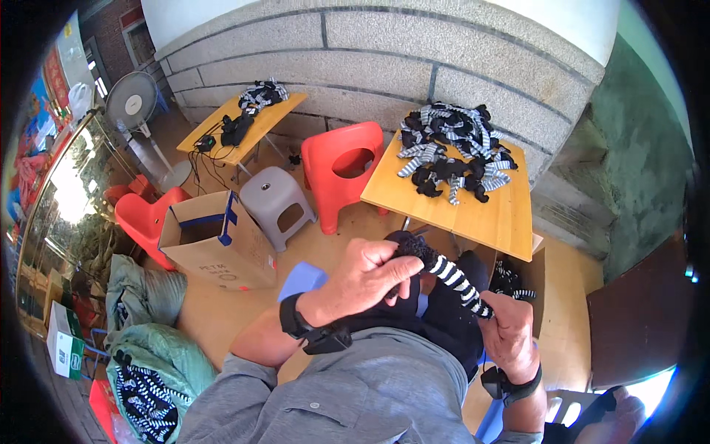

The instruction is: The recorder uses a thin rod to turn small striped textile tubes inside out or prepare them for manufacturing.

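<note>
Sock [452, 276], black with white stripes, stretches between both hands above the lap, its long axis slanting from upper left down to lower right. Left hand [367, 277] is closed over the dark upper end; right hand [509, 328] pinches the lower end, below the wooden table's [473, 214] near edge.

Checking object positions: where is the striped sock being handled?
Head view, lower centre: the striped sock is stretched between the left hand and right hand, over the lap, before the wooden table.
</note>
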`<control>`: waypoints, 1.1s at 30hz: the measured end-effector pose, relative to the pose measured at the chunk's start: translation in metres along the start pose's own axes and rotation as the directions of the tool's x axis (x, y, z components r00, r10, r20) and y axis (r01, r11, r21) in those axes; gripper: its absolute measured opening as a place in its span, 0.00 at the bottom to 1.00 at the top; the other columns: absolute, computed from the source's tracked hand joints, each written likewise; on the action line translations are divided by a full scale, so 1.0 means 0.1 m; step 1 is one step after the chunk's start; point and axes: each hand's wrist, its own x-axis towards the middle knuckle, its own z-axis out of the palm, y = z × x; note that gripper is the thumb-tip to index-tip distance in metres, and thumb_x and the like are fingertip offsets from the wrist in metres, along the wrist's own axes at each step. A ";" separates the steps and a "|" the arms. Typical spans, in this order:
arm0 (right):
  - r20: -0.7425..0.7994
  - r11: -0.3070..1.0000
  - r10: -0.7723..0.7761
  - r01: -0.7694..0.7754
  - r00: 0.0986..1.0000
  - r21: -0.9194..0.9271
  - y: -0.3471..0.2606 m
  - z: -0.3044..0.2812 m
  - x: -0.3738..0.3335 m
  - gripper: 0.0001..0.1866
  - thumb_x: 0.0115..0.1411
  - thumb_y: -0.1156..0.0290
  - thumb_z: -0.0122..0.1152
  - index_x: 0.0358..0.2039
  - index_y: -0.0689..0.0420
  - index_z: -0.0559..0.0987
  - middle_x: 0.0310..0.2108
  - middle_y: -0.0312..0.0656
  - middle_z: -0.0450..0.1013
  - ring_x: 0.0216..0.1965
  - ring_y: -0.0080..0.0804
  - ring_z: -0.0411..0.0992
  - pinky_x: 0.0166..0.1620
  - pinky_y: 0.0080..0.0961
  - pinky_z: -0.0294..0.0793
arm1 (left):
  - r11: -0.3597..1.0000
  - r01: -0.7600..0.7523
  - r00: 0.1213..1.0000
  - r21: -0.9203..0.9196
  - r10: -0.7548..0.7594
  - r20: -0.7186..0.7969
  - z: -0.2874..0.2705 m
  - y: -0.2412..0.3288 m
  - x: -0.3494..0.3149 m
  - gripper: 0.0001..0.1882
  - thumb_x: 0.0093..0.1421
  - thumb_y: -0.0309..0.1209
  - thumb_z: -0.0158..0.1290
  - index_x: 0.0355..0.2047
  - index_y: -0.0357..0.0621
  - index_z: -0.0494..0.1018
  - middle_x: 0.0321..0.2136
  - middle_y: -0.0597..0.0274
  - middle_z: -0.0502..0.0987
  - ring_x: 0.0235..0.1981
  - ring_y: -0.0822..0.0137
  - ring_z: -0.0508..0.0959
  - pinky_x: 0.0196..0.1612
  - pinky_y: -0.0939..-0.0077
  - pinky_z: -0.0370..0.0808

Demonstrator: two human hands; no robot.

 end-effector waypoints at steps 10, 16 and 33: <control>-0.082 0.971 0.140 -0.121 0.987 0.206 -0.19 0.14 0.07 0.06 0.55 0.83 0.56 0.34 0.64 0.78 0.19 0.48 0.69 0.19 0.32 0.67 0.25 0.23 0.67 | 0.989 -0.148 0.978 0.015 0.148 -0.145 0.18 -0.04 -0.02 0.16 0.68 0.35 0.49 0.29 0.33 0.74 0.19 0.61 0.76 0.17 0.75 0.73 0.19 0.80 0.69; 0.164 0.651 0.406 -0.410 0.899 0.638 -0.17 0.51 -0.04 0.08 0.65 0.74 0.52 0.32 0.64 0.77 0.16 0.31 0.66 0.16 0.14 0.61 0.19 0.14 0.57 | 0.973 -0.228 0.922 0.025 0.224 -0.316 0.29 -0.26 0.00 0.18 0.68 0.36 0.49 0.26 0.35 0.73 0.16 0.66 0.73 0.16 0.78 0.71 0.18 0.81 0.66; -0.007 0.989 0.102 -0.101 0.995 0.105 -0.21 0.31 0.26 0.06 0.50 0.85 0.56 0.29 0.63 0.76 0.20 0.52 0.68 0.22 0.50 0.70 0.26 0.32 0.69 | 0.960 -0.203 0.956 -0.191 0.152 -0.252 -0.26 -0.08 0.05 0.15 0.67 0.31 0.50 0.48 0.32 0.71 0.31 0.60 0.78 0.29 0.72 0.79 0.36 0.78 0.78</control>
